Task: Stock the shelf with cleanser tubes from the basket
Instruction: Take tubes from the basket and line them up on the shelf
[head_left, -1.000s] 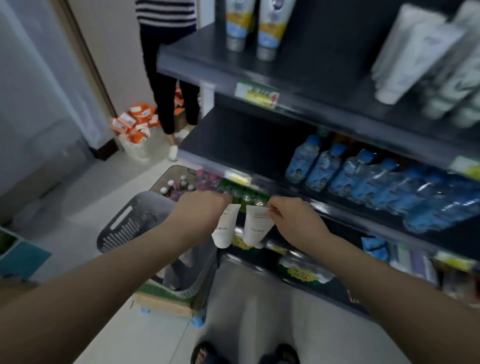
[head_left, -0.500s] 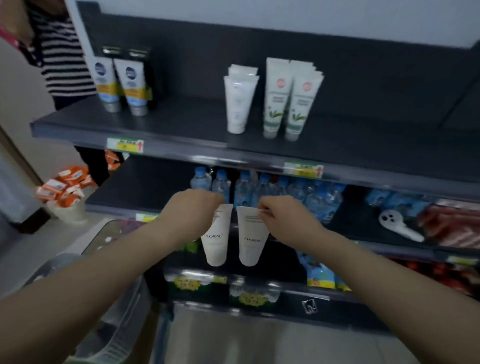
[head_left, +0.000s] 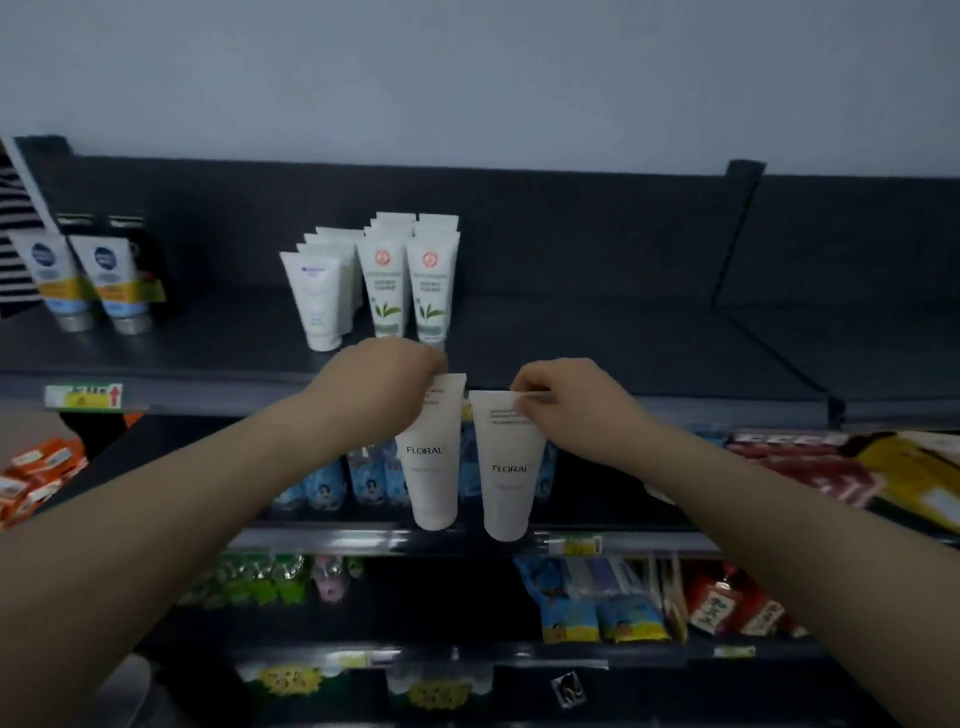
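My left hand (head_left: 382, 387) pinches the crimped top of a white tube marked FLORAL (head_left: 434, 467), which hangs cap down. My right hand (head_left: 569, 402) holds a second white FLORAL tube (head_left: 508, 478) the same way, right beside the first. Both tubes hang in front of the top shelf's front edge (head_left: 675, 402), just below the level of its dark surface. On that shelf stand rows of white cleanser tubes (head_left: 317, 296) and green-leaf tubes (head_left: 408, 280), directly behind my left hand. The basket is out of view.
Blue-and-yellow tubes (head_left: 78, 280) stand at the top shelf's left end. A bare stretch of the top shelf (head_left: 623, 338) lies right of the leaf tubes. Small blue bottles (head_left: 363, 483) fill the shelf below, red packets (head_left: 810, 467) at right. A person's striped sleeve (head_left: 13, 218) shows far left.
My view has swung up from the floor and basket to the top shelf. Both hands have risen with the two tubes, from the lower shelves to the top shelf's front edge.
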